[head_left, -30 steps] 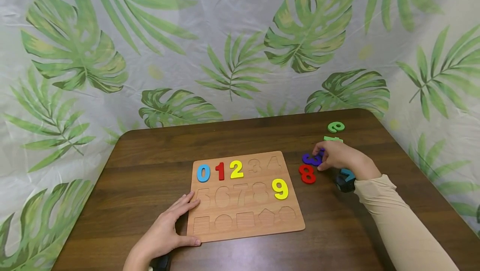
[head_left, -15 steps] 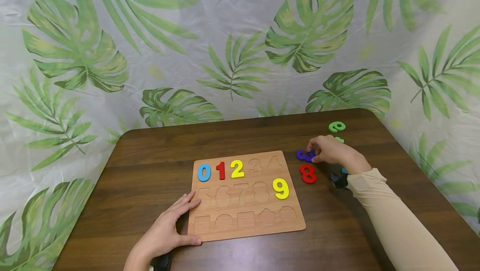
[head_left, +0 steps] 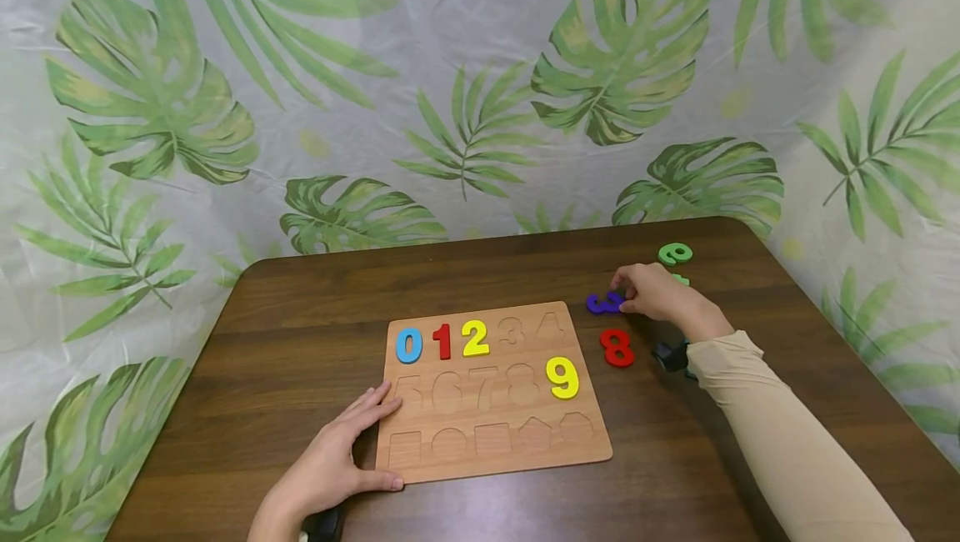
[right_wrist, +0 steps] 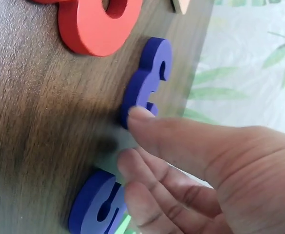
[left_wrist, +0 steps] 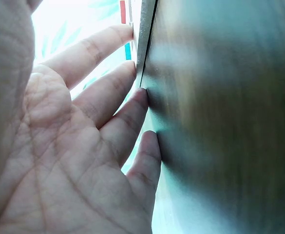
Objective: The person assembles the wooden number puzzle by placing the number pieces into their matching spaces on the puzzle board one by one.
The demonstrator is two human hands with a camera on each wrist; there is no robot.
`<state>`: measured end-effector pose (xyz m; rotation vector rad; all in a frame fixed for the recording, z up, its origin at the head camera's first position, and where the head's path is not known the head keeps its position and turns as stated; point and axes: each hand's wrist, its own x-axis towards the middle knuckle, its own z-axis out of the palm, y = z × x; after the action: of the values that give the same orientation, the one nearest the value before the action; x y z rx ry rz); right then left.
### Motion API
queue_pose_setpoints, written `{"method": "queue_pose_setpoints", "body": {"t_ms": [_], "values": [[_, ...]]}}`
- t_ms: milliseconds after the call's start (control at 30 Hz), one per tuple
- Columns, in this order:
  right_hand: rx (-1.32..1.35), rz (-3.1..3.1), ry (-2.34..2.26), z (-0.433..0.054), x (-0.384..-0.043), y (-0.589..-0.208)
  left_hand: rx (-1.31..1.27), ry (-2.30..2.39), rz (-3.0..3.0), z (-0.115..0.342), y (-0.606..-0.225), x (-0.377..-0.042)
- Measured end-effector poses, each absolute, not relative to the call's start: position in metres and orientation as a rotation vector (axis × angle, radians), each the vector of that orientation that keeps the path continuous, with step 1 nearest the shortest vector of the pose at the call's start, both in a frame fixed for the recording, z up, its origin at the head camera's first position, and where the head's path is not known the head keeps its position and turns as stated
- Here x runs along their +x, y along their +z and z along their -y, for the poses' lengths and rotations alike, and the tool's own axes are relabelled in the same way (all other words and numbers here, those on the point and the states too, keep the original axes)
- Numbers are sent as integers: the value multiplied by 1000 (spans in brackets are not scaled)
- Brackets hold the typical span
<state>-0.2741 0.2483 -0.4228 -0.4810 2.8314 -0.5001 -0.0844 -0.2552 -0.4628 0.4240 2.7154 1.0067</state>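
My right hand pinches one end of a purple number 3 between thumb and forefinger, low over the table right of the puzzle board. In the right wrist view the thumb presses this 3, and another purple number piece lies beneath the other fingers. My left hand rests at the left edge of the wooden number board, thumb on its near corner and fingertips along the side. A blue 0, red 1, yellow 2 and yellow 9 sit in the board.
A red 8 lies between the board and my right wrist. Farther back are a light green 6 or 9 and a green piece mostly hidden by my hand. A leaf-patterned cloth hangs behind the table.
My right hand has moved left and slightly away from me, bringing the purple 3 out of the group of pieces towards the board. The left hand stays in place.
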Motion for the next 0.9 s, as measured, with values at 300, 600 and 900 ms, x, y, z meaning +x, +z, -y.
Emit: {"method": "queue_pose_setpoints", "body": {"t_ms": [300, 600, 900], "values": [[-330, -2883, -516, -236, -268, -418, 423, 1001, -2713, 255, -463, -85], [-171, -2864, -510, -216, -266, -421, 422, 993, -2715, 255, -463, -85], [-113, -2882, -485, -211, -272, -428, 432, 994, -2725, 255, -462, -84]]}}
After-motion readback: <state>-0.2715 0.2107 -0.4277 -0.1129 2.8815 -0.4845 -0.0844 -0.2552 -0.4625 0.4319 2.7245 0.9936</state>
